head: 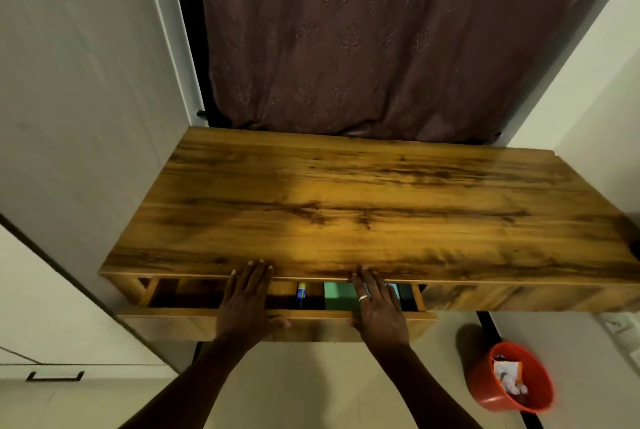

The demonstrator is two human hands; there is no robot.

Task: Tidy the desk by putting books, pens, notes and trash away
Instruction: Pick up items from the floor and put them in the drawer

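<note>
Closing the drawer [322, 324] seems the step in hand: left hand [247, 300] and right hand [377, 305] lie flat across its front at 6 o'clock, each grip wide, holding nothing. Pen [301, 293] and green book [341, 297] lie inside; trash [507, 371] sits in the orange bin [481, 382] at 4 o'clock. Next: an even push toward 12.

Two hands [246, 302] [378, 307], one desk [346, 203], one drawer [322, 324], one curtain [381, 30], one bin [483, 385]

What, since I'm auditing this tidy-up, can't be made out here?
Head view:
Inside the drawer: mostly hidden by the desk top, the left hand and right hand; only a pen end and something green show.
Inside the bin: blurred, too small to identify.
The desk top's right end: cut off by the frame edge.
</note>
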